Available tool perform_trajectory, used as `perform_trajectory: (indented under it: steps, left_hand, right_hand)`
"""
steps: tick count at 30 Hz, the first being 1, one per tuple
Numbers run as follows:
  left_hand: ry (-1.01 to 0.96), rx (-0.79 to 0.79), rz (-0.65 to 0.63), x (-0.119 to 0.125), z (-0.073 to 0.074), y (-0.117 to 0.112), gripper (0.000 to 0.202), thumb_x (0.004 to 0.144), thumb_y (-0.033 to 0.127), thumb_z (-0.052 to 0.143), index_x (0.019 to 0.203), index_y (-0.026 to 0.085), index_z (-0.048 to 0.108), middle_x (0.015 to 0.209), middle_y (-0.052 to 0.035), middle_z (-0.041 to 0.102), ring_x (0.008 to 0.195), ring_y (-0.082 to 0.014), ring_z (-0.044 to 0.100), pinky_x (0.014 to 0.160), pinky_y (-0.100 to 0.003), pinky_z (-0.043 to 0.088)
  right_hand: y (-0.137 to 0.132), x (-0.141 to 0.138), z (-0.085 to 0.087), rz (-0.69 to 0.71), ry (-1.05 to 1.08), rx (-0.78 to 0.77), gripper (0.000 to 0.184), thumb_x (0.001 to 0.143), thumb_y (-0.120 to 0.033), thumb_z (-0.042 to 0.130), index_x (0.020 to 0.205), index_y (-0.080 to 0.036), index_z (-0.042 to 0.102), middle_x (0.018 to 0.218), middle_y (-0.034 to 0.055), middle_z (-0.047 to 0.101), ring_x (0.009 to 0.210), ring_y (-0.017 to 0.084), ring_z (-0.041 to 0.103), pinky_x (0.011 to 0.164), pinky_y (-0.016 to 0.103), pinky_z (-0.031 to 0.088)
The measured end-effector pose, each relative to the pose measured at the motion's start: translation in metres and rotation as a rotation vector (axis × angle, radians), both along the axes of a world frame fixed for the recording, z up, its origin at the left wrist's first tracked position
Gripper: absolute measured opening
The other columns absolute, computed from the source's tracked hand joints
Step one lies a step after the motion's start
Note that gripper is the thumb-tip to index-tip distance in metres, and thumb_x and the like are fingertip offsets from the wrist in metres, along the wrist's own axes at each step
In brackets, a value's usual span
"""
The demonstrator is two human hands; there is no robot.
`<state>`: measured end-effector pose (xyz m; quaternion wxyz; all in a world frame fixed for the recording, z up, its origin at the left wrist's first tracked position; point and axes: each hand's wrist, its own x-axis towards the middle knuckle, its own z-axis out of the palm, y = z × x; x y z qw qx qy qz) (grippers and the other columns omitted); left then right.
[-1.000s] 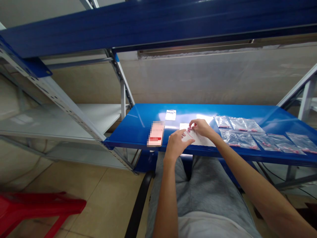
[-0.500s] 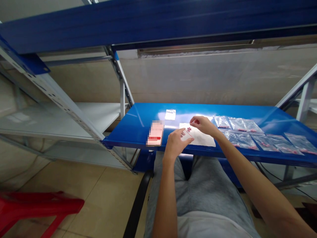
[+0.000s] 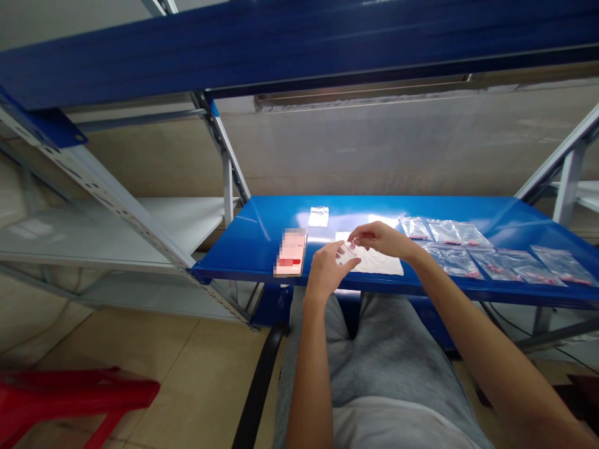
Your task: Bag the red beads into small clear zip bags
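L hand (image 3: 326, 271) & R hand (image 3: 381, 240) pinch sm. clear bag (image 3: 347, 252) over white sheet (image 3: 379, 263) on blue metal shelf (image 3: 253, 234).

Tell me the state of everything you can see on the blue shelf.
Left hand: raised, pinching small bag.
Right hand: raised, fingertips at that bag.
White sheet: flat on blue shelf.
Clear bags: lying flat, pink items inside.
Lone bag: lying flat.
Blurred card: lying flat.

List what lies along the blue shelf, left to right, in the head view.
Blurred pink card → small clear bag → left hand → right hand → clear bags of pink pieces
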<state>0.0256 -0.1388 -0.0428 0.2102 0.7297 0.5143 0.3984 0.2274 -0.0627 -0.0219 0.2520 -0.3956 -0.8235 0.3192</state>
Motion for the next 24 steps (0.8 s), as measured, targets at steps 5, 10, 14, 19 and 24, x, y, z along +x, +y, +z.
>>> perform_trajectory:
  steps: [5,10,14,19,24]
  left_hand:
    - [0.034,-0.001,0.051,-0.008,-0.002,0.002,0.037,0.083,0.040,0.080,0.112,0.017,0.071,0.094,-0.0041,0.072,0.084,-0.0196,0.065,0.078,-0.031,0.050]
    - [0.042,-0.006,0.056,-0.008,-0.002,0.001,0.035,0.083,0.037,0.080,0.110,0.017,0.071,0.093,-0.0038,0.071,0.084,-0.0197,0.064,0.079,-0.031,0.049]
    - [0.035,-0.028,0.044,-0.006,-0.003,0.001,0.038,0.082,0.035,0.081,0.113,0.016,0.070,0.097,-0.0047,0.072,0.087,-0.0199,0.065,0.081,-0.032,0.050]
    - [0.037,-0.030,0.049,-0.006,-0.004,0.001,0.037,0.083,0.035,0.081,0.113,0.017,0.071,0.097,-0.0048,0.073,0.087,-0.0200,0.066,0.082,-0.032,0.050]
    - [0.031,-0.026,0.051,-0.006,-0.004,0.002,0.042,0.082,0.035,0.082,0.118,0.017,0.070,0.098,-0.0053,0.073,0.089,-0.0205,0.067,0.083,-0.032,0.051]
  right_hand:
    - [0.019,0.004,-0.026,-0.307,-0.152,0.186,0.020,0.083,-0.013,0.062,0.092,-0.018,0.079,0.081,0.0066,0.074,0.071,0.018,0.063,0.067,0.027,0.043]
    - [0.026,-0.001,-0.042,-0.277,-0.184,0.187,0.015,0.084,-0.017,0.069,0.095,-0.020,0.079,0.082,0.0055,0.075,0.071,0.019,0.066,0.066,0.027,0.044]
    - [0.027,-0.005,-0.044,-0.265,-0.178,0.199,0.009,0.084,-0.020,0.072,0.090,-0.020,0.079,0.080,0.0050,0.074,0.071,0.019,0.066,0.067,0.027,0.043]
    - [0.030,-0.009,-0.043,-0.275,-0.206,0.191,0.010,0.082,-0.016,0.070,0.086,-0.018,0.079,0.078,0.0048,0.074,0.072,0.018,0.066,0.066,0.026,0.042]
    - [0.032,-0.009,-0.044,-0.264,-0.214,0.185,0.012,0.081,-0.014,0.067,0.085,-0.018,0.078,0.078,0.0045,0.073,0.071,0.018,0.064,0.065,0.025,0.041]
